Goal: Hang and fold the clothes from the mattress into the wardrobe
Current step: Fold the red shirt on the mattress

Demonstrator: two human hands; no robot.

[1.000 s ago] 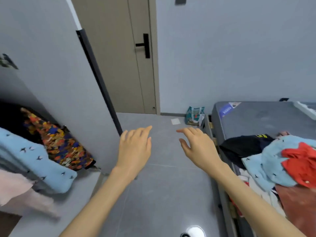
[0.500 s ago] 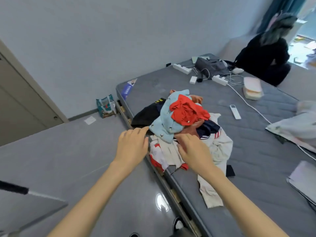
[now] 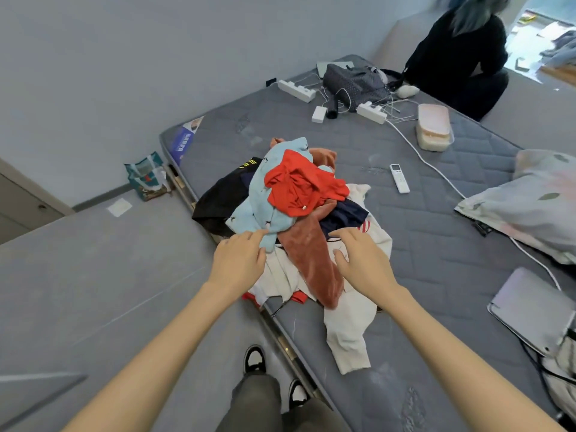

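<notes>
Head view: remote (image 3: 399, 178), power strips (image 3: 371, 112) beside clothes pile (image 3: 299, 194).

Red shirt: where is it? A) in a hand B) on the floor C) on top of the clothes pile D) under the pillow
C: the red shirt lies on the light blue garment, highest in the heap on the mattress.

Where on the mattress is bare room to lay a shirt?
Bare mattress lies between the pile, remote and laptop, and between the pile and the power strips. Crowded: the far end with the bag, and the pillow side.
</notes>
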